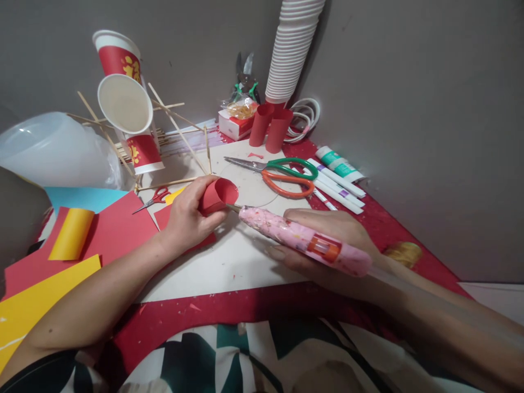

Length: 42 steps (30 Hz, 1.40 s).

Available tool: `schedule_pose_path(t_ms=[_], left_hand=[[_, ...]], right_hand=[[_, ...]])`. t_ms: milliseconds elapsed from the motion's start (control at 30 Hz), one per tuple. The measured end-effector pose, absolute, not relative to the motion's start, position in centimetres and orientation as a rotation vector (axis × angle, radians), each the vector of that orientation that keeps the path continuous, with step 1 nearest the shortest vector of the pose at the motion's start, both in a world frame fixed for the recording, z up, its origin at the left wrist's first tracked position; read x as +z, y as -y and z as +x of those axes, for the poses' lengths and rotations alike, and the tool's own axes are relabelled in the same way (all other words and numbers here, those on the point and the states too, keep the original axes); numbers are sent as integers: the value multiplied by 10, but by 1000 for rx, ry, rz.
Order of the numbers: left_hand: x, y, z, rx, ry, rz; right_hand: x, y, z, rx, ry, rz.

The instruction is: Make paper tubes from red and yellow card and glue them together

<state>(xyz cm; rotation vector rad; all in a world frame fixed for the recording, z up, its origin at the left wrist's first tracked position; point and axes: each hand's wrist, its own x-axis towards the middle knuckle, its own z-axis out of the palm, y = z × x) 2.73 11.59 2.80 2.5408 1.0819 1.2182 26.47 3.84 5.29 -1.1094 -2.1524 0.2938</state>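
Observation:
My left hand [190, 210] is closed around a red paper tube [215, 195], whose open end faces right. In my right hand [323, 240] is a pink glue gun [278, 225], wrapped by the fingers. Its metal nozzle touches or nearly touches the rim of the tube. Under both hands lies a pale board [196, 278]. Just beyond the glue gun rest large scissors [276, 172] with one green and one orange handle. Small red scissors [155, 198] lie left of my left hand, beside red paper [118, 221].
Two red paper tubes [270, 128] stand at the back near a tall stack of white cups [292, 52]. A frame of thin sticks [184, 136] and red-and-white paper cups [139, 153] rise at back left. A yellow paper tube [71, 234] lies at left. White sticks [335, 185] lie right.

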Motion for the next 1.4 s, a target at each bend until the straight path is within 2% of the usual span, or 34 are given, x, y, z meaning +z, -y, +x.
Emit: schedule_pose_path(t_ms=[1400], left_hand=[[34, -114, 32, 1233, -1124, 2434]], right_hand=[[55, -37, 269, 307, 2186, -1206]])
